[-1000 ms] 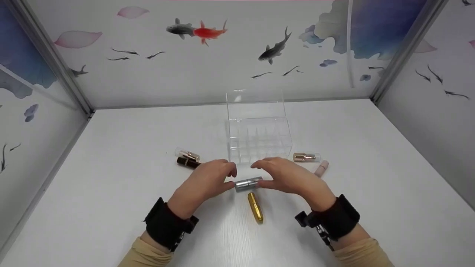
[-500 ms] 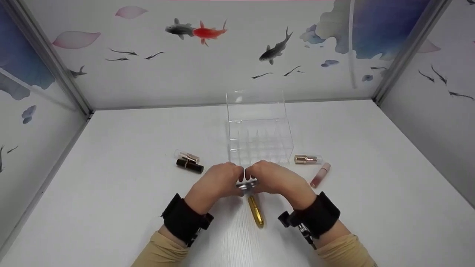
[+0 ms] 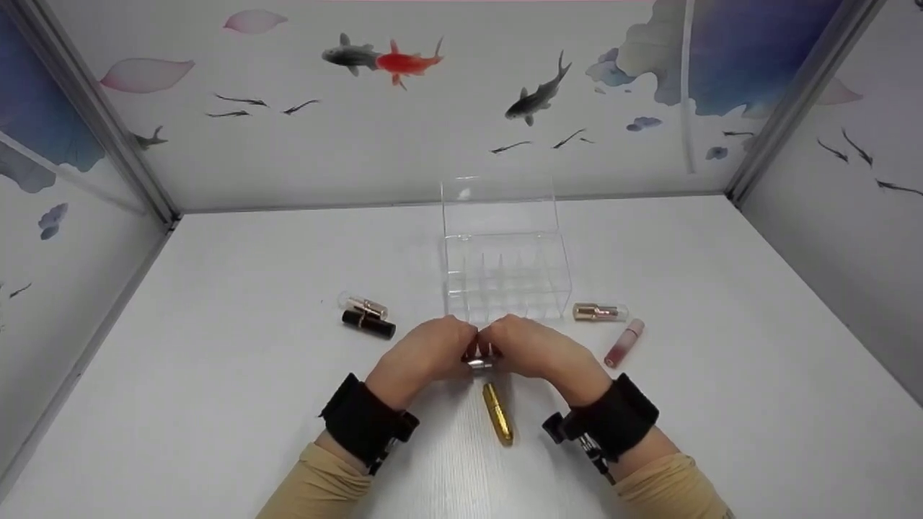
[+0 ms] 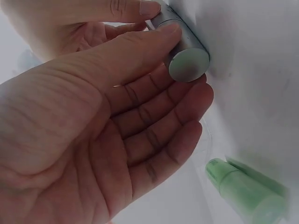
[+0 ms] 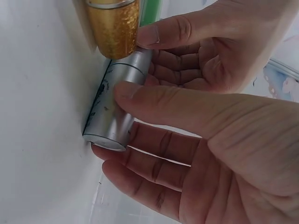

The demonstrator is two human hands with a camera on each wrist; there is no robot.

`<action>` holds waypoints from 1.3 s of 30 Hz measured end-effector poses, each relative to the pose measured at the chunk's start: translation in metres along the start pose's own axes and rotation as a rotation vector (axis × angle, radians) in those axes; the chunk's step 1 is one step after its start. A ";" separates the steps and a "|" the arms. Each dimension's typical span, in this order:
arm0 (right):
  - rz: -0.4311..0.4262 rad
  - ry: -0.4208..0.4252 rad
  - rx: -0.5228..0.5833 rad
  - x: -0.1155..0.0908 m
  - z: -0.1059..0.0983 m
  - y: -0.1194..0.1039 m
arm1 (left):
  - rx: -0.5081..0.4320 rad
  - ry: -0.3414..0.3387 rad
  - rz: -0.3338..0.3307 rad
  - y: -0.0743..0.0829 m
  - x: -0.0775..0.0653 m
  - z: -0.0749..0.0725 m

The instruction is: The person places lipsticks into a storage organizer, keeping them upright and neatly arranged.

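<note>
A silver lipstick tube (image 3: 479,365) lies lengthwise between both hands, low over the white table. My left hand (image 3: 431,352) pinches one end, thumb on top and fingers beneath, as the left wrist view shows with the tube's round end (image 4: 189,65). At the other end my right hand (image 3: 532,347) has its thumb on the silver barrel (image 5: 114,105) and fingertips under it. The hands nearly meet, hiding most of the tube in the head view. Nearer the person, a gold tube (image 3: 498,414) rests on the table.
Behind the hands stands a clear divided box (image 3: 508,281), lid raised. To the left lie a black lipstick (image 3: 368,324) and a clear-capped one (image 3: 364,305). On the right are another clear-capped lipstick (image 3: 600,312) and a pink tube (image 3: 624,343). A green-looking tube (image 4: 247,191) shows in the left wrist view.
Both hands have come together over the silver lipstick tube and taken hold of its two ends. The gold tube and the other lipsticks stay where they were.
</note>
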State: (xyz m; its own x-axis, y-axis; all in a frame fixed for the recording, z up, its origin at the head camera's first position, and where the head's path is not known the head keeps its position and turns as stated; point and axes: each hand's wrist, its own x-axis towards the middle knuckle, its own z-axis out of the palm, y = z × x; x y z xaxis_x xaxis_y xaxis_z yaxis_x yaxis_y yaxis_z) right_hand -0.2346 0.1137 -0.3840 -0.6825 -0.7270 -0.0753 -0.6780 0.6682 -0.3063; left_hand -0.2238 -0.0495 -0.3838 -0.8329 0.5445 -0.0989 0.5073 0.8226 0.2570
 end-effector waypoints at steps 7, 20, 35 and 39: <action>-0.041 0.076 -0.001 0.000 -0.007 0.005 | -0.055 0.084 0.068 -0.007 -0.002 -0.011; -0.002 0.439 0.120 0.000 -0.026 0.004 | -0.355 0.526 0.109 -0.014 -0.002 -0.036; 0.110 0.719 0.259 0.020 -0.032 -0.005 | -0.340 0.833 0.058 0.005 0.015 -0.044; 0.132 0.780 0.288 0.028 -0.031 -0.005 | -0.301 0.864 0.045 0.005 0.022 -0.044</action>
State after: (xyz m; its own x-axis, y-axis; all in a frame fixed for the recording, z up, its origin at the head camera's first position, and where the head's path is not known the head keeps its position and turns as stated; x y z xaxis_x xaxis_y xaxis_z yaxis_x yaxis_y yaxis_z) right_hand -0.2589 0.0952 -0.3552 -0.8159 -0.2579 0.5174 -0.5557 0.5967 -0.5789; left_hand -0.2491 -0.0409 -0.3427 -0.7512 0.1634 0.6395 0.5649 0.6602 0.4950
